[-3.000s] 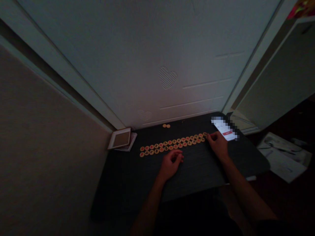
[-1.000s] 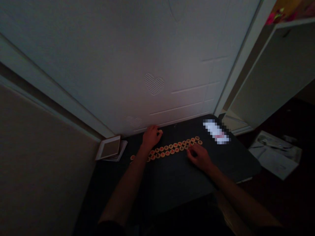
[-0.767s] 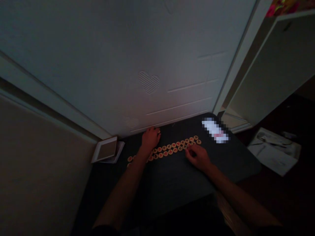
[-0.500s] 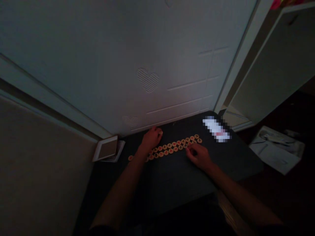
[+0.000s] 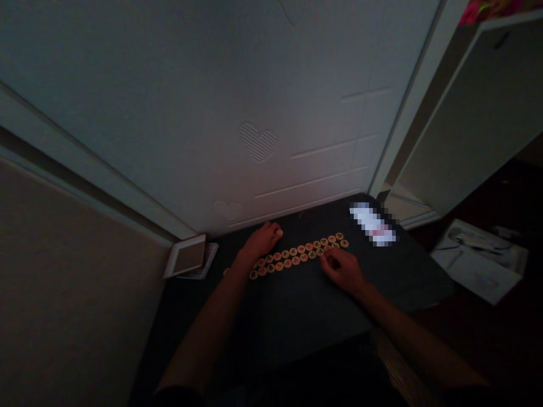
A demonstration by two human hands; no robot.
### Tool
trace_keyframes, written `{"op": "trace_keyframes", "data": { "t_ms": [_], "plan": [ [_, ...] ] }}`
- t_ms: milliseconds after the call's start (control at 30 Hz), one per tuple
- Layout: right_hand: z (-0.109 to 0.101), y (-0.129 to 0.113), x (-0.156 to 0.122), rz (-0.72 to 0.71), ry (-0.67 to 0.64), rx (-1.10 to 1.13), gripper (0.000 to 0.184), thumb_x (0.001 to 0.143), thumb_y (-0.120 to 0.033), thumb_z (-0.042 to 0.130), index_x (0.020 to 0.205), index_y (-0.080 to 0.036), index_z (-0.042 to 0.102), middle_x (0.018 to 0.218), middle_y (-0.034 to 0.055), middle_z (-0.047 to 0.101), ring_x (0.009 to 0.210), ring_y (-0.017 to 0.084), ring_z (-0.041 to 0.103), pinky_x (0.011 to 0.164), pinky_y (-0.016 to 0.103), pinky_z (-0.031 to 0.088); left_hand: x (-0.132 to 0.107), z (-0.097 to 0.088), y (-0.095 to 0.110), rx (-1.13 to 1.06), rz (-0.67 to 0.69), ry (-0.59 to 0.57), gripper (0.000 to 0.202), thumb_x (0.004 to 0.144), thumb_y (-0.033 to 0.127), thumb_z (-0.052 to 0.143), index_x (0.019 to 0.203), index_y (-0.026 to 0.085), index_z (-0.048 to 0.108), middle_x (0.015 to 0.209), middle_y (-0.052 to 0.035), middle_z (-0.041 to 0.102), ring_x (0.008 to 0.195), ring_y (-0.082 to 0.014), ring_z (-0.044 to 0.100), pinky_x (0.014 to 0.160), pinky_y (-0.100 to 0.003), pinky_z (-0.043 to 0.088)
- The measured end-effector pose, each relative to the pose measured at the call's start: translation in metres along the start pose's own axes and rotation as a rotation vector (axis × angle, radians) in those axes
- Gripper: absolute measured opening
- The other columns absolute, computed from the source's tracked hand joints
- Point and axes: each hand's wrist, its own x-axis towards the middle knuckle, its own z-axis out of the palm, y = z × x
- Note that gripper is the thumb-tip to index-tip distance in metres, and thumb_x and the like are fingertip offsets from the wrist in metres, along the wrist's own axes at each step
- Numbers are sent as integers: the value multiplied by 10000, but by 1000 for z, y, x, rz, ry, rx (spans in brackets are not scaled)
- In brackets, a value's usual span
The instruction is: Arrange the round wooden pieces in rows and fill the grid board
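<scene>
Two rows of several round wooden game pieces (image 5: 297, 255) with red and dark marks lie across a dark table (image 5: 297, 316). My left hand (image 5: 261, 242) reaches past the rows toward the wall, its fingers closed on a loose round piece (image 5: 278, 232) at the back. My right hand (image 5: 343, 270) rests on the table at the right part of the rows, fingers curled, fingertips touching the near row. The light is dim.
A white door with a heart pattern (image 5: 258, 141) stands right behind the table. A small framed box (image 5: 186, 257) sits on papers at the table's left back corner. A blurred phone (image 5: 372, 224) lies at the back right. White papers (image 5: 479, 260) lie on the floor to the right.
My left hand moved from in front of the rows to behind them, onto the loose pieces by the door. My right hand slid left along the rows from their right end.
</scene>
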Motion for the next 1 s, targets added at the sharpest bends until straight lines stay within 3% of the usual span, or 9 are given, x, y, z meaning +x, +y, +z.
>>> {"op": "trace_keyframes", "data": {
  "t_ms": [167,300,433,533,700,833,1000],
  "plan": [
    [0,2,-1,-5,-1,-7,113,928,-244,583,825,-208,613,643,-20,594,554,121,556,561,238,449,-6,-8,5,-6,13,30,315,1019,422,422,1189,216,589,1167,-92,623,986,-214,653,871,-330,498],
    [2,2,-1,-31,-11,-22,63,926,-230,577,918,-208,636,702,-1,621,601,138,581,601,258,491,-16,-19,23,-73,75,98,310,1016,424,432,1199,229,588,1179,-80,619,988,-209,651,891,-341,497],
    [4,1,-1,-26,-64,20,339,916,-261,612,1252,-224,581,922,47,675,730,169,645,690,300,565,-34,-21,56,-290,183,59,330,1005,470,449,1185,244,609,1134,-61,642,962,-191,645,874,-323,504],
    [6,1,-2,-36,-109,54,449,921,-277,620,1357,-251,519,1072,78,676,790,180,671,742,331,594,-50,-17,82,-504,199,-32,356,980,496,498,1187,235,625,1080,-54,671,898,-177,643,826,-309,513],
    [9,4,-7,-124,-200,32,382,948,-239,589,1327,-268,558,1135,79,699,992,221,697,864,371,594,-69,-12,103,-708,181,-161,389,968,507,512,1220,238,636,940,-33,690,793,-162,618,718,-285,505],
    [10,3,-10,-198,-231,-9,319,971,-229,564,1288,-239,598,1063,84,712,932,208,709,821,338,597,-74,-12,103,-752,162,-191,364,965,491,524,1181,226,648,915,-23,681,785,-153,607,700,-272,492],
    [10,-1,-9,-239,-239,-47,210,991,-263,554,1171,-227,657,1016,84,718,895,204,708,805,334,590,-91,0,96,-687,98,-123,268,945,420,575,1113,227,652,943,-29,672,810,-164,618,732,-290,508]
  ]
}}
